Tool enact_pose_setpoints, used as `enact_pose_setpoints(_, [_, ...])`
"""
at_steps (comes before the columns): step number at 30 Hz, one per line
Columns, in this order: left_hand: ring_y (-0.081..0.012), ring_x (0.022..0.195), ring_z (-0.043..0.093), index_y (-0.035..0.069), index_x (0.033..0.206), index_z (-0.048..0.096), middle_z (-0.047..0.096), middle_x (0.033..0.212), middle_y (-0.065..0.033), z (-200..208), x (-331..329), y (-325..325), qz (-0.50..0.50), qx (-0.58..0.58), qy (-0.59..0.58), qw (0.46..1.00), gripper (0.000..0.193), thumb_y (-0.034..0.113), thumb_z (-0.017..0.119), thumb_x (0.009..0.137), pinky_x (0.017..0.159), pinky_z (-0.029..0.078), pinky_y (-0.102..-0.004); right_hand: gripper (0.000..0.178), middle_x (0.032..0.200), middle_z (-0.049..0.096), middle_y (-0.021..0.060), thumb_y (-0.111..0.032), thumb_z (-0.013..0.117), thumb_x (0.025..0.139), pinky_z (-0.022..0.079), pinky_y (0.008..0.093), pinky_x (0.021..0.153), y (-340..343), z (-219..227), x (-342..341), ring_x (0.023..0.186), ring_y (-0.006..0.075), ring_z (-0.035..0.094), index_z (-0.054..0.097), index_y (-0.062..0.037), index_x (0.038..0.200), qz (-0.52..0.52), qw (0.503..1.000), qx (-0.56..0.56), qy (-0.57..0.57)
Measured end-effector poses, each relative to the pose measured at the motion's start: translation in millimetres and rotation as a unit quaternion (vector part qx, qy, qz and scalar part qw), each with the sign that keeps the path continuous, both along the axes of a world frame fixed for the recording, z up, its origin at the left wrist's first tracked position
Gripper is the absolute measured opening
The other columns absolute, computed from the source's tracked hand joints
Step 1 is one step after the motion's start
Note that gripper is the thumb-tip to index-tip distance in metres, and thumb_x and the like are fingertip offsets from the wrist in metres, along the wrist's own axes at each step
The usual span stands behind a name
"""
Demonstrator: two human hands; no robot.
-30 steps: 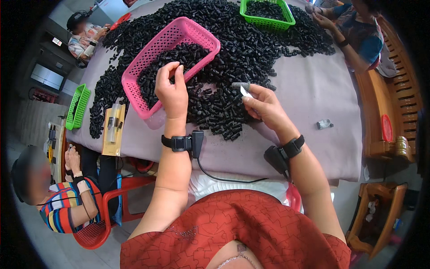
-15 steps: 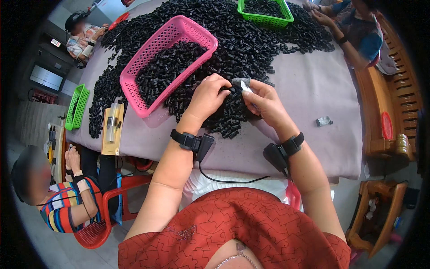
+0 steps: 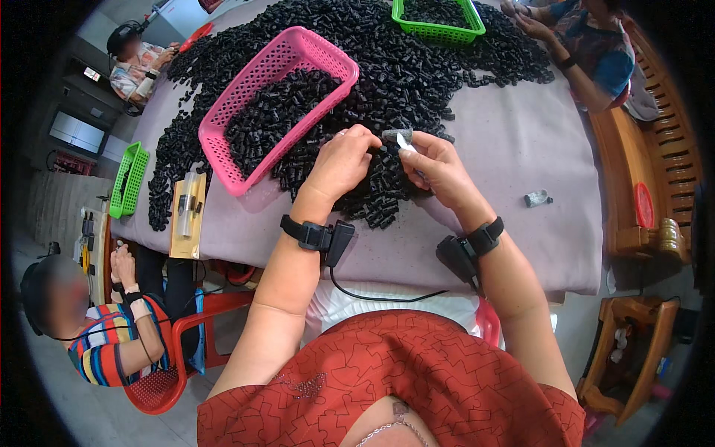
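My left hand [image 3: 344, 162] is closed in a pinch over the near part of the pile, its fingertips on a small black cylindrical piece [image 3: 383, 147]. Just right of it, my right hand [image 3: 439, 170] grips a slim white tool [image 3: 404, 142] whose exact kind I cannot make out. A grey sleeve-like cover [image 3: 396, 135] sits at the tip of my right index finger, close to the left fingertips. Under and around both hands spreads a heap of black cylindrical pieces [image 3: 402, 89]. The pink perforated basket [image 3: 231, 165], partly filled with the same pieces, stands left of my hands.
A green basket [image 3: 439, 31] stands at the far side, another [image 3: 128, 179] at the left edge. A yellow board [image 3: 181, 238] with a clear tube lies left. On the grey cloth [image 3: 514, 246] rests a small grey item [image 3: 538, 198]. Three other people sit around the table.
Both hands stay close together at nearly the same spot, with only slight shifts of the fingers. The whole view has moved a few pixels.
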State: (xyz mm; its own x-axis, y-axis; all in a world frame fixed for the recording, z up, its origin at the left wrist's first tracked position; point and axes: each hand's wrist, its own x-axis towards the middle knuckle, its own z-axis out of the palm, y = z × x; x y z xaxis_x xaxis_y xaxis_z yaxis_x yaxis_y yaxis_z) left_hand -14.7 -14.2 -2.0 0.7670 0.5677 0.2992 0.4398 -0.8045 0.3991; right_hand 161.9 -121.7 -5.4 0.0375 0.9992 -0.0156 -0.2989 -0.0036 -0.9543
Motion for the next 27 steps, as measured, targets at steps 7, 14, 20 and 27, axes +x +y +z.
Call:
enact_pose_setpoints(7, [-0.0325,0.098,0.061,0.008,0.1,0.067,0.061,0.103,-0.0099,10,0,-4,0.045,-0.043,0.032,0.998,0.018,0.008,0.064,0.082,0.085,0.05,-0.0432,0.019,0.07,0.054,-0.0049,-0.016,0.062,0.092,0.032,0.0171,0.045,0,-2,0,0.053,0.0017,0.045,0.062,-0.0041,0.107,-0.002,1.0,-0.006,-0.001])
enact_pose_setpoints(14, [-0.0348,0.091,0.06,0.008,0.101,0.064,0.058,0.097,-0.0139,2,-3,-2,0.053,-0.011,0.031,0.998,0.017,0.008,0.064,0.084,0.079,0.049,-0.0409,0.019,0.07,0.054,-0.0051,-0.016,0.062,0.092,0.032,0.0171,0.045,-1,-1,1,0.054,0.0013,0.045,0.062,-0.004,0.107,-0.007,1.0,-0.009,-0.012])
enact_pose_setpoints(20, [-0.0185,0.082,0.063,0.003,0.104,0.064,0.063,0.091,-0.0068,-9,-3,8,0.032,-0.16,-0.182,0.97,0.014,0.009,0.061,0.091,0.074,0.051,-0.0322,0.022,0.07,0.054,-0.0043,-0.015,0.063,0.091,0.033,0.0169,0.045,0,0,0,0.055,0.0012,0.044,0.062,-0.0034,0.11,0.003,1.0,-0.003,0.0])
enact_pose_setpoints(27, [-0.011,0.074,0.064,0.004,0.11,0.061,0.065,0.088,-0.0032,-5,2,-2,-0.032,-0.684,-0.395,0.613,0.017,0.012,0.059,0.096,0.07,0.056,-0.0257,0.044,0.072,0.055,-0.003,-0.012,0.064,0.09,0.033,0.0175,0.047,-5,7,-4,0.055,0.0024,0.045,0.049,-0.004,0.131,0.046,0.998,0.031,-0.005])
